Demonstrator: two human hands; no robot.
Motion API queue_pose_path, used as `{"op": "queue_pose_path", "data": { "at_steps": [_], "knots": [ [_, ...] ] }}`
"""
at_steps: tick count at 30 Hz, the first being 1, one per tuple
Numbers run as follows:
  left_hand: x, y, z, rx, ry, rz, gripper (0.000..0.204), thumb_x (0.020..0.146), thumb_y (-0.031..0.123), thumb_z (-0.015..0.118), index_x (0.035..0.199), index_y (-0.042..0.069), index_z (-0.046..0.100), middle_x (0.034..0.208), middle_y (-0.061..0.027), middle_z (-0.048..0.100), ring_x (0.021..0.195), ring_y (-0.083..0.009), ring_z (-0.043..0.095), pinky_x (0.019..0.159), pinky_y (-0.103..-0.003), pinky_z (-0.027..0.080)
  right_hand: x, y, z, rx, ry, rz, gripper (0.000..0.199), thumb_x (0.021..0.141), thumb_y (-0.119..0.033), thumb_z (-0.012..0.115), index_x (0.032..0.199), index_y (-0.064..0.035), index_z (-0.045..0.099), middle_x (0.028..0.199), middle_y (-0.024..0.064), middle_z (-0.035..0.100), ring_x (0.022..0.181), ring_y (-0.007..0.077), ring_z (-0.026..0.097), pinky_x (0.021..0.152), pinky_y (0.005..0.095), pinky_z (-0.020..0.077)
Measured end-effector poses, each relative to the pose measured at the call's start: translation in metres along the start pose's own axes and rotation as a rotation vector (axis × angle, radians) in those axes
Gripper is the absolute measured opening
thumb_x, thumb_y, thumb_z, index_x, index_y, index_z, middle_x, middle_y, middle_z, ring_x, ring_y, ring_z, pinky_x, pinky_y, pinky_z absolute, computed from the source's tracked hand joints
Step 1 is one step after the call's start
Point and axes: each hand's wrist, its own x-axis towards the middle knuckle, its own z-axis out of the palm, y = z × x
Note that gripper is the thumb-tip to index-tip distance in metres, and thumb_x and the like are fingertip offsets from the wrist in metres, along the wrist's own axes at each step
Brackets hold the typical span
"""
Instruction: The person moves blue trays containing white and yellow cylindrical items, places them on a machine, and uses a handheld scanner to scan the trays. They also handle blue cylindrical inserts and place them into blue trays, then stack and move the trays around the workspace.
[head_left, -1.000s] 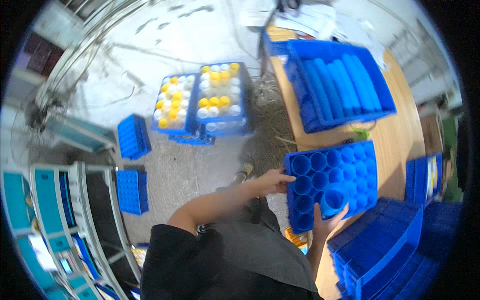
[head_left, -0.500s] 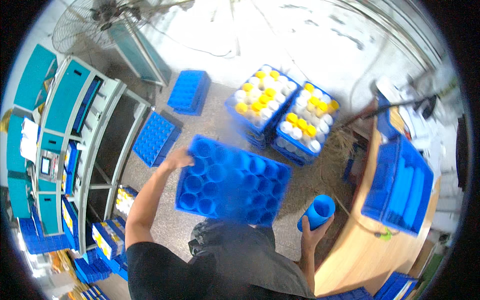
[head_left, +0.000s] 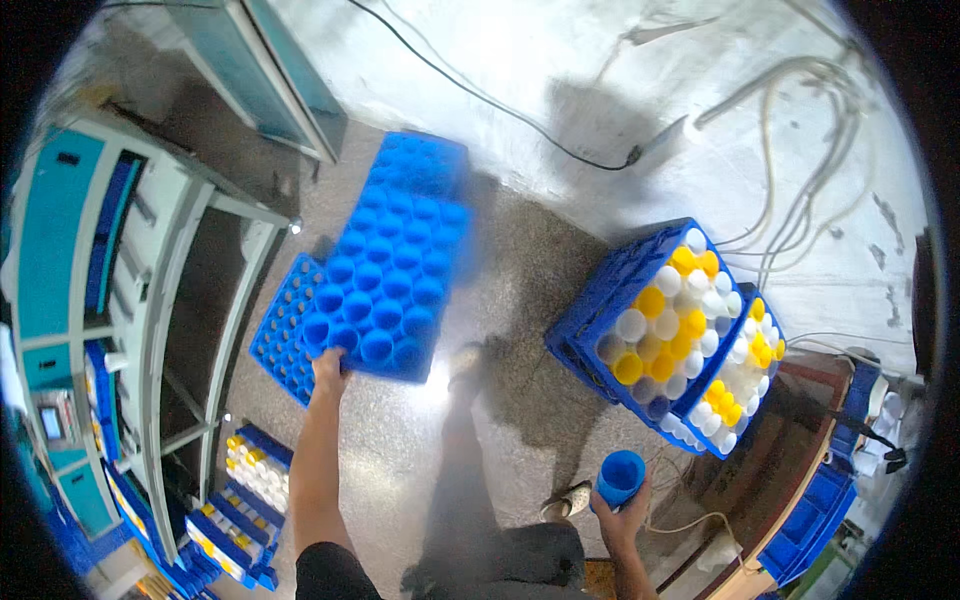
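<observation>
Speckled grey floor (head_left: 515, 300) spreads beneath a blue multi-hole tray (head_left: 392, 282), whose long axis runs forward and slightly right from the left hand (head_left: 331, 369), closed on the tray's near edge; well apart rightward, the right hand (head_left: 625, 516) wraps a blue cylindrical cup (head_left: 621, 480).

A teal machine (head_left: 165, 262) stands at left. A black cable (head_left: 480, 97) crosses the white wall (head_left: 690, 50) near pale hoses (head_left: 742, 94).
</observation>
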Motion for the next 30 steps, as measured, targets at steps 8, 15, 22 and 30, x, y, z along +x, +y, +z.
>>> {"op": "queue_pose_path", "data": {
  "at_steps": [8, 15, 22, 30],
  "knots": [
    [0.206, 0.097, 0.196, 0.116, -0.042, 0.165, 0.05, 0.082, 0.042, 0.08, 0.113, 0.007, 0.062, 0.095, -0.0093, 0.065, 0.076, -0.0223, 0.062, 0.054, -0.035, 0.05, 0.033, 0.031, 0.044, -0.25, 0.24, 0.175, 0.075, 0.074, -0.01, 0.079, 0.136, -0.0069, 0.037, 0.118, 0.0104, 0.053, 0.104, 0.0211, 0.056, 0.091, 0.0369, 0.0474],
    [0.197, 0.004, 0.088, 0.982, -0.015, 0.563, 0.046, 0.089, 0.033, 0.067, 0.12, -0.001, 0.062, 0.11, -0.0181, 0.067, 0.092, -0.0293, 0.065, 0.077, -0.042, 0.051, -0.01, 0.073, -0.033, -0.242, 0.518, 0.062, 0.078, 0.077, -0.002, 0.077, 0.143, -0.0098, 0.037, 0.125, 0.0129, 0.053, 0.11, 0.0254, 0.055, 0.094, 0.0387, 0.0472],
    [0.017, -0.219, -0.155, 2.133, -0.748, 0.349, 0.034, 0.099, 0.027, 0.044, 0.118, 0.007, 0.063, 0.118, -0.014, 0.063, 0.106, -0.0318, 0.059, 0.092, -0.049, 0.045, -0.081, 0.115, -0.223, -0.602, 0.854, -0.137, 0.075, 0.073, -0.007, 0.08, 0.139, -0.0073, 0.043, 0.135, 0.0182, 0.053, 0.123, 0.0409, 0.049, 0.103, 0.0518, 0.0377],
    [-0.363, -0.447, -0.389, 0.37, -0.091, -0.4, 0.036, 0.089, 0.033, 0.066, 0.105, 0.001, 0.069, 0.107, -0.015, 0.068, 0.093, -0.024, 0.065, 0.076, -0.041, 0.052, -0.092, 0.193, -0.551, -0.934, 1.249, -0.378, 0.06, 0.082, -0.019, 0.071, 0.134, -0.001, 0.048, 0.121, 0.0244, 0.058, 0.107, 0.0387, 0.058, 0.094, 0.0472, 0.045]
  ]
}}
